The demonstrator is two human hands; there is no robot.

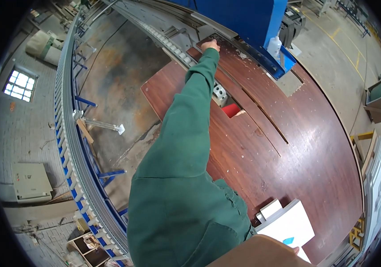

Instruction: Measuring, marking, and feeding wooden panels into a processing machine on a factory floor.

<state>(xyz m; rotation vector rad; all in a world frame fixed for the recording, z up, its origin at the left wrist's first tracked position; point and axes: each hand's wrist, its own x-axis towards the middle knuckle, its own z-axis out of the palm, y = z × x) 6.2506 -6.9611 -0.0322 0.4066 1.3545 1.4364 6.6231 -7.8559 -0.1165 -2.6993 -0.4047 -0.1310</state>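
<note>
My left arm, in a green sleeve, stretches far forward over the reddish-brown table (284, 164). At its end my left hand (210, 45) is closed by the table's far edge, beside the blue machine housing (244, 15); whatever its fingers hold is hidden. Close to me at the bottom, a plain brown board (261, 253) covers most of my right hand (296, 250). Only fingertips show, curled at the board's edge. Beyond them lie white panels (290, 220) with a small blue patch, next to smaller white blocks (270, 208).
Along the left runs a roller conveyor (68, 164) on blue legs. The table has long slots (266, 116) and an opening with a red piece (231, 110) in it. A clear bottle (274, 46) stands in a blue tray (288, 60). White sheets (377, 178) lean at the right.
</note>
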